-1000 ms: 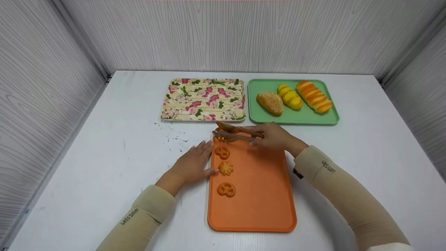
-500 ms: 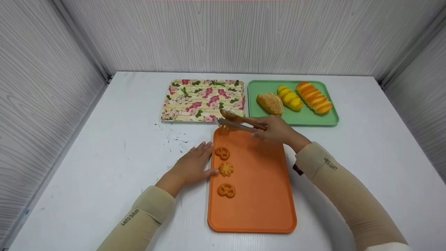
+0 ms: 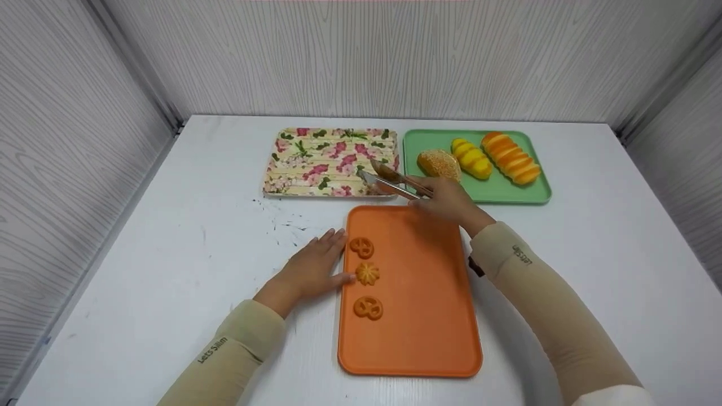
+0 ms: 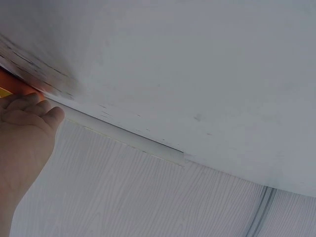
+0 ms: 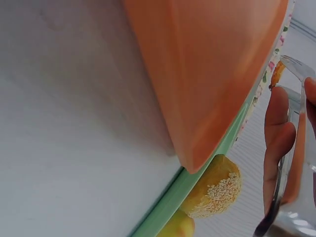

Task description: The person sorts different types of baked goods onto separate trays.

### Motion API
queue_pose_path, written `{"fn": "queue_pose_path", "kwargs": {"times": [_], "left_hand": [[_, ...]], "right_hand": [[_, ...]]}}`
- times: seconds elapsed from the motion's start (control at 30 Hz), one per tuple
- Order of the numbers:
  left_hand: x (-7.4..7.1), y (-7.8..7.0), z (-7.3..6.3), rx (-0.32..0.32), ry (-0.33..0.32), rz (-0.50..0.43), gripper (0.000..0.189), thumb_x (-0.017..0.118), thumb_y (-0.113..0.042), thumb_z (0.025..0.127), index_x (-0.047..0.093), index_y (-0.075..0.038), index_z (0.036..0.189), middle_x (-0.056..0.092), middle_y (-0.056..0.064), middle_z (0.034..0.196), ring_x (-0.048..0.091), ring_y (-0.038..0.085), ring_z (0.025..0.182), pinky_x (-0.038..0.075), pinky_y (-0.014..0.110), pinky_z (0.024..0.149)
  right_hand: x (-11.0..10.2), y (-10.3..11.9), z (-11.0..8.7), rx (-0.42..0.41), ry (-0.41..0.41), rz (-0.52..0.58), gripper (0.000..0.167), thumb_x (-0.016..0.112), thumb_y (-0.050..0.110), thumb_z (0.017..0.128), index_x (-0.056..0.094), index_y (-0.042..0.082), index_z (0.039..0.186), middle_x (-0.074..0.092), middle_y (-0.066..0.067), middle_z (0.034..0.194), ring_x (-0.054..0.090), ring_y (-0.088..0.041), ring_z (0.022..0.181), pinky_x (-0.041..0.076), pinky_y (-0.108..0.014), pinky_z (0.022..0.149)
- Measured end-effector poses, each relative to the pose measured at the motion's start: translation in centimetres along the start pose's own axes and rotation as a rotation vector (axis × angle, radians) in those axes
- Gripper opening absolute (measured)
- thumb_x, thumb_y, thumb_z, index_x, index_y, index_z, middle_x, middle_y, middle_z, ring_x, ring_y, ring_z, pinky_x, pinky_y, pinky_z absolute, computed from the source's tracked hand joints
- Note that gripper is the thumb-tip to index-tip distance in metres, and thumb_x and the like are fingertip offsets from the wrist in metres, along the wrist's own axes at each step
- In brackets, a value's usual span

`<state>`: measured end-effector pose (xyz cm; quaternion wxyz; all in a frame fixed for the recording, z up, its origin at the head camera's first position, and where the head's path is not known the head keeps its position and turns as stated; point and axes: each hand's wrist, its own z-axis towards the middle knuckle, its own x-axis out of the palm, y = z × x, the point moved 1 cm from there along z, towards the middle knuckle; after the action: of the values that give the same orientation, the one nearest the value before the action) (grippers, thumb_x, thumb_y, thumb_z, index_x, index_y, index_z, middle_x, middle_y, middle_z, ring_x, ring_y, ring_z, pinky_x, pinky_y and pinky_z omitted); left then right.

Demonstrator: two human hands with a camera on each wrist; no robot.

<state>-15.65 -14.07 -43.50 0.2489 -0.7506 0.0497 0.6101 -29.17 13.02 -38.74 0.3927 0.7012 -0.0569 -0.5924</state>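
Observation:
My right hand (image 3: pixel 445 200) grips metal tongs (image 3: pixel 395 188) above the far end of the orange tray (image 3: pixel 417 327). Their tips reach over the floral tray (image 3: pixel 316 152). In the right wrist view, a small golden-brown cookie (image 5: pixel 277 75) is pinched between the tips. My left hand (image 3: pixel 307 270) lies at the orange tray's left edge with its fingers extended, the thumb over the rim. Along that side of the tray are a pretzel-shaped cookie (image 3: pixel 361 247), a flower-shaped cookie (image 3: pixel 368 273) and another pretzel-shaped cookie (image 3: pixel 368 308).
A green tray (image 3: pixel 491 194) stands at the back right. It bears a sesame bun (image 3: pixel 437 162), a yellow striped bread (image 3: pixel 471 158) and a larger orange striped bread (image 3: pixel 510 158). Wood-grain walls (image 3: pixel 361 62) enclose the white table (image 3: pixel 169 237) at the back and sides.
My right hand has moved away from me with the tongs, carrying a cookie up off the orange tray's far left corner to over the floral tray. My left hand has stayed in place.

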Motion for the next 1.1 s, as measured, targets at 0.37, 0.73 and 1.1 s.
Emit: {"fn": "queue_pose_path", "kwargs": {"times": [0.37,0.73,1.1], "left_hand": [[0.0,0.1,0.1,0.007,0.000,0.003,0.088,0.050,-0.058,0.092,0.017,-0.002,0.152,0.015,0.010,0.157,0.010,0.026,0.143,0.013,0.040,0.115],[0.1,-0.1,0.1,0.001,-0.003,0.008,0.087,0.051,-0.056,0.092,0.019,-0.002,0.151,0.016,0.009,0.157,0.011,0.025,0.143,0.014,0.040,0.115],[-0.2,-0.1,0.0,0.002,0.002,0.007,0.085,0.052,-0.054,0.092,0.020,-0.001,0.151,0.017,0.010,0.157,0.011,0.025,0.143,0.014,0.041,0.115]], "right_hand": [[0.4,-0.6,0.6,0.044,0.004,-0.010,0.056,0.069,0.022,0.089,0.048,0.018,0.141,0.057,-0.012,0.131,0.060,-0.027,0.102,0.045,-0.040,0.076],[0.7,-1.1,0.8,0.040,-0.005,-0.040,0.060,0.070,0.024,0.088,0.046,0.015,0.143,0.063,-0.015,0.117,0.049,-0.024,0.076,0.040,-0.037,0.069],[0.0,-0.6,0.0,0.047,-0.005,0.073,0.065,0.070,0.030,0.087,0.042,0.016,0.145,0.049,-0.011,0.140,0.051,-0.028,0.119,0.044,-0.044,0.092]]}}
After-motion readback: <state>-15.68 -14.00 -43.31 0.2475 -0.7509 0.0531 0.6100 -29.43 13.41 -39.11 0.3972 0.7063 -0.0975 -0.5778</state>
